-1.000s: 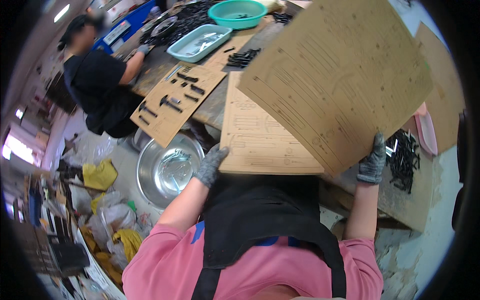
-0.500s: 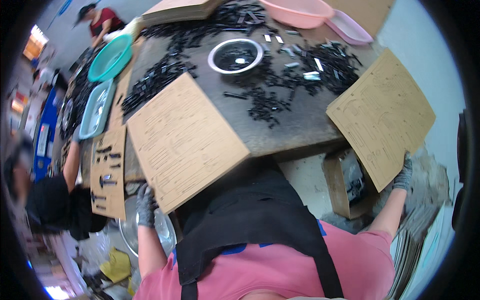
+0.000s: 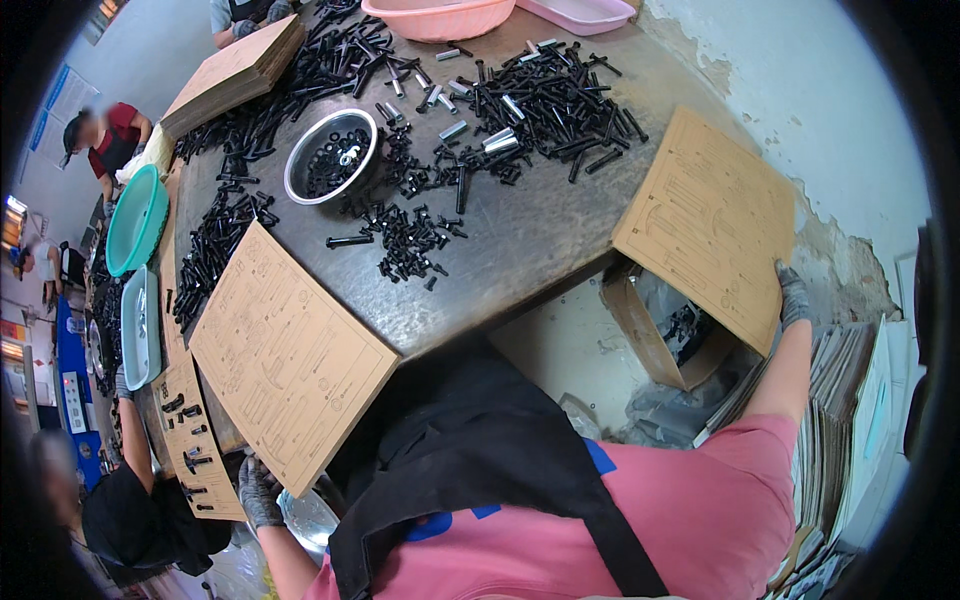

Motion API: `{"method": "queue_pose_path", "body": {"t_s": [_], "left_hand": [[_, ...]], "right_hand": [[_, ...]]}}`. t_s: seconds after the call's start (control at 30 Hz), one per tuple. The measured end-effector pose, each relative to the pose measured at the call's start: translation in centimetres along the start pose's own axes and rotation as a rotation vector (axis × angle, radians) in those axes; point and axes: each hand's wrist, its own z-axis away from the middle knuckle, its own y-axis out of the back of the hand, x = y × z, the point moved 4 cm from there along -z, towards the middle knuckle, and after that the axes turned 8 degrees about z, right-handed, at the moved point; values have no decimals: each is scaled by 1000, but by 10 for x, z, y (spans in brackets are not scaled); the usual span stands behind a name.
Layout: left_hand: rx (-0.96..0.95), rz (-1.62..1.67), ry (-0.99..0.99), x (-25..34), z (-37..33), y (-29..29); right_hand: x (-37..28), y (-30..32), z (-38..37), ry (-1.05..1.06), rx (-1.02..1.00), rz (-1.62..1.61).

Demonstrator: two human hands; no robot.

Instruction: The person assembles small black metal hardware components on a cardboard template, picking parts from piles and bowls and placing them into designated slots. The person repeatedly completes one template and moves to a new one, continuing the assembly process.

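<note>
My left hand [image 3: 260,492], in a grey glove, grips the near lower edge of a brown cardboard sheet [image 3: 290,355] printed with outline drawings of hardware. That sheet lies slanted over the table's near left corner. My right hand [image 3: 793,295], gloved likewise, is closed on the right edge of a second printed cardboard sheet [image 3: 705,225]. This one is held out at the table's right end, partly above an open cardboard box [image 3: 645,335] of bagged dark parts. Both thumbs are largely hidden.
Black bolts [image 3: 550,105] lie heaped on the metal-topped table [image 3: 500,250], beside a steel bowl [image 3: 333,155] of small black parts. Stacked cardboard [image 3: 230,75], a pink basin [image 3: 440,20] and green basin [image 3: 137,220] stand farther off. A co-worker [image 3: 140,510] is close on the left.
My view has swung, so the table and bowl appear farther left, and blur has cleared. Both hands keep hold of their cardboard sheets.
</note>
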Motion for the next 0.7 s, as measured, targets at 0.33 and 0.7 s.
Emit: {"method": "queue_pose_path", "body": {"t_s": [0.33, 0.7], "left_hand": [[156, 43, 47, -16, -15, 23], [108, -20, 0, -7, -20, 13]], "right_hand": [[-77, -44, -30, 129, -155, 211], [-87, -73, -52, 163, -226, 339]]}}
